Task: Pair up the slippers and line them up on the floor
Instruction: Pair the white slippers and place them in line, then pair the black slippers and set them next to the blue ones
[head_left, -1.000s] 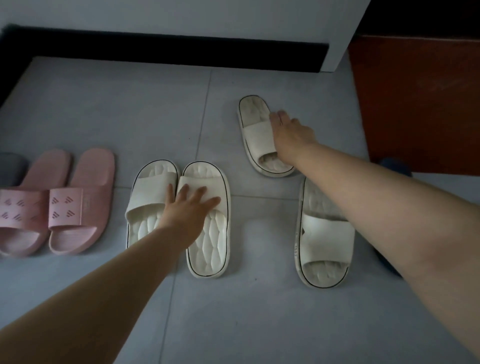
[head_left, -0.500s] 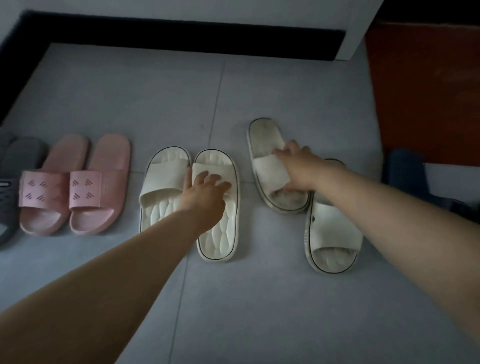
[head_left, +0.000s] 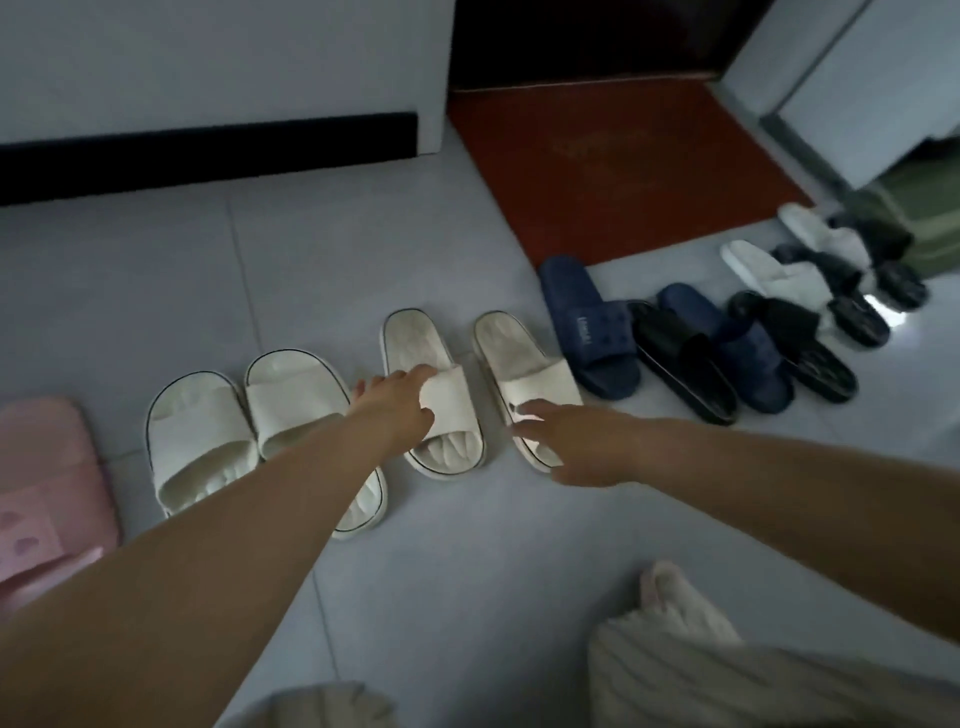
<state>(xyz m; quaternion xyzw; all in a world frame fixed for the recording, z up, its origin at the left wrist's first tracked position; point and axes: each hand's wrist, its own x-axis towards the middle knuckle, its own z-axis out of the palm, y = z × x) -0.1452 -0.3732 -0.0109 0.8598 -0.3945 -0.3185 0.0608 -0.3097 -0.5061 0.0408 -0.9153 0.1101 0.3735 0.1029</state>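
Two clean white slippers (head_left: 202, 441) (head_left: 296, 400) lie side by side on the grey tile floor. Right of them lie two worn white slippers, also side by side. My left hand (head_left: 397, 410) pinches the strap of the left worn slipper (head_left: 415, 338). My right hand (head_left: 571, 441) rests with spread fingers on the near end of the right worn slipper (head_left: 514, 348). A pink slipper (head_left: 47, 467) lies at the left edge.
Right of the white pairs, navy slippers (head_left: 587, 332) (head_left: 748, 353), black slippers (head_left: 680, 358) (head_left: 800, 338) and white ones (head_left: 774, 270) lie mixed in a slanted row. A red mat (head_left: 623, 166) lies behind them. A black skirting board (head_left: 208, 150) runs along the back wall. My striped trouser legs (head_left: 727, 675) fill the bottom.
My left hand left the clean pair and took the worn slipper's strap. My right hand shifted to the other worn slipper. Both worn slippers now lie side by side; the view swung right.
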